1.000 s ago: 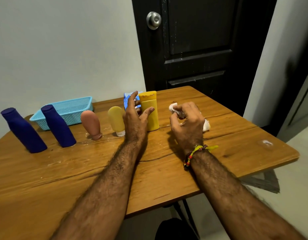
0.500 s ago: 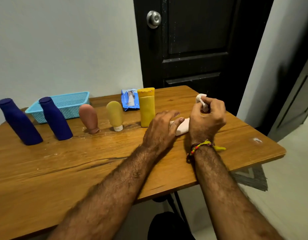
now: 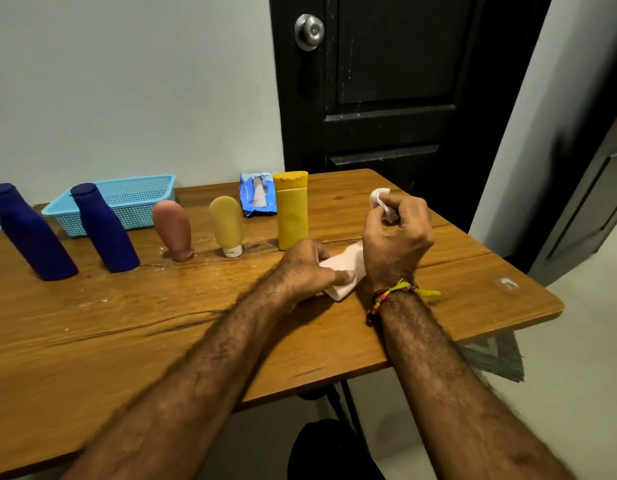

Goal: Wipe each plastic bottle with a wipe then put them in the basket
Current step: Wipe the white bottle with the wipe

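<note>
Wood fills most of the view: a brown wooden table (image 3: 161, 341) with a dark crack running along its grain, set against a pale wall beside a black door (image 3: 404, 98) with a metal knob (image 3: 309, 31). At the table's far left edge sits a light blue mesh basket (image 3: 140, 199), with nothing visible inside it. Just in front of it two dark blue bottles (image 3: 30, 233) (image 3: 104, 230) stand side by side. To their right, in the same row, a brown tube (image 3: 172, 226) and a pale yellow tube (image 3: 226, 223) stand on their caps, then a taller yellow bottle (image 3: 292, 211) stands upright with its cap on top. Behind the yellow bottle lies a blue wipe packet (image 3: 257, 199).

Nearer the front, a white bottle (image 3: 345, 271) lies on its side on the table, between the two hands. The left hand (image 3: 307, 271) curls round it, thumb laid across its top. The right hand (image 3: 397, 237) is raised just beyond the white bottle, fingers clenched on a crumpled white wipe (image 3: 380, 199) that pokes out above the knuckles. A beaded bracelet (image 3: 390, 296) with yellow threads circles the right wrist.
</note>
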